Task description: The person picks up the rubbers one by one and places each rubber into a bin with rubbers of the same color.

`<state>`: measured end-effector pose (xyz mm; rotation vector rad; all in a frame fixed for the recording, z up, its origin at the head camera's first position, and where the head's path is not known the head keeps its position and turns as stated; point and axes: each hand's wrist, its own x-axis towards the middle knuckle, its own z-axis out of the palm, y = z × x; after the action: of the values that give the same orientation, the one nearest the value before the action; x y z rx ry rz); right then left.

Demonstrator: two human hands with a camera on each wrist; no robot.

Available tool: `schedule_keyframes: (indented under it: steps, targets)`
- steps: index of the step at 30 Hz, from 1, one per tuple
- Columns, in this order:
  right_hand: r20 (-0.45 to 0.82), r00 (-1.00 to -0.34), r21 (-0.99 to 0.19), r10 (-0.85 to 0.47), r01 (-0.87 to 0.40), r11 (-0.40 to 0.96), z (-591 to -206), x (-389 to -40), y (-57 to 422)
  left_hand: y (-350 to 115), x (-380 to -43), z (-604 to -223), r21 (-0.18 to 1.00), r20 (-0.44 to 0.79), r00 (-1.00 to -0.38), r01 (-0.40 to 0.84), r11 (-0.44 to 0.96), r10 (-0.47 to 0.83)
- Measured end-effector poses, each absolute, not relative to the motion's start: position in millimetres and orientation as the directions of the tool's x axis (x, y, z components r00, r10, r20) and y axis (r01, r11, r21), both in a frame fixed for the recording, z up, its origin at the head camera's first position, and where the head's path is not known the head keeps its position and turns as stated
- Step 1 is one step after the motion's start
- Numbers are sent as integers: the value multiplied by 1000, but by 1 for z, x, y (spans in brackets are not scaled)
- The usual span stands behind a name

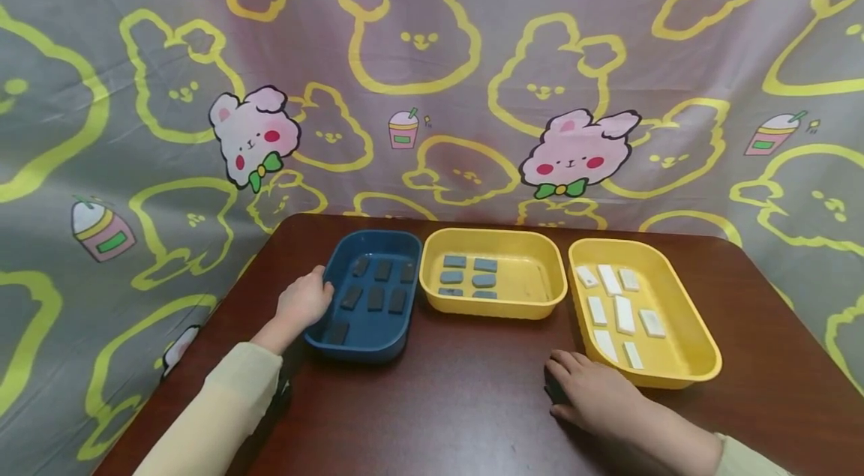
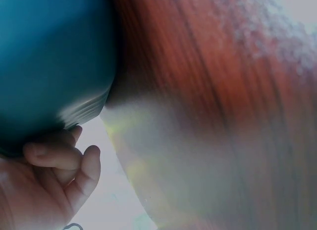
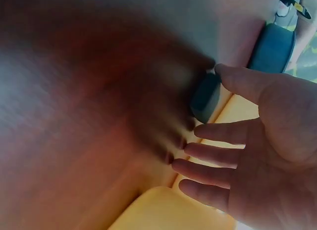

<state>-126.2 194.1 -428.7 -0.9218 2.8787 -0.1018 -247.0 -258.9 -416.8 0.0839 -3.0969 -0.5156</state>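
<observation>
At the near left side of the blue tray (image 1: 358, 348), my left hand (image 1: 305, 300) holds the rim. Its fingers (image 2: 59, 155) are bent against the tray's outer wall in the left wrist view. My right hand (image 1: 597, 390) is low over the table, beside the near corner of the right yellow tray (image 1: 695, 371). A dark rectangular block (image 3: 204, 97) sits between its thumb and index fingertip, which pinch it at opposite ends; the other fingers reach down near the tabletop. From the head view most of this block is hidden under the hand.
Several dark blocks (image 1: 375, 298) lie inside the blue tray. The middle yellow tray (image 1: 533, 306) holds several grey-blue blocks (image 1: 484, 264), and the right one several white blocks (image 1: 624, 314). The brown table (image 1: 432, 401) backs onto a patterned curtain (image 1: 452, 116).
</observation>
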Motion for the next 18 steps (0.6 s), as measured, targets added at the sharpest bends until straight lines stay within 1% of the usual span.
schedule_keyframes:
  steps: [4,9,13,16,18]
  targets:
    - [-97,-815,-96,-571,-564,820,-431,-119,197,-259,-246,-418,333,-5,-999,-44,942,-45]
    - [-73,-788,-101,-611,-603,791,-432,-110,206,-261,-249,-418,325,15,-999,-33,945,-40]
    - [-77,-742,-146,-666,-652,744,-430,-109,213,-262,-250,-417,317,15,-999,-34,948,-41]
    - [-48,-679,-166,-732,-717,676,-429,-110,215,-260,-249,-416,323,-2,-999,-49,945,-51]
    - [-12,-631,-156,-775,-765,625,-429,-110,216,-259,-247,-416,322,-6,-998,-56,945,-57]
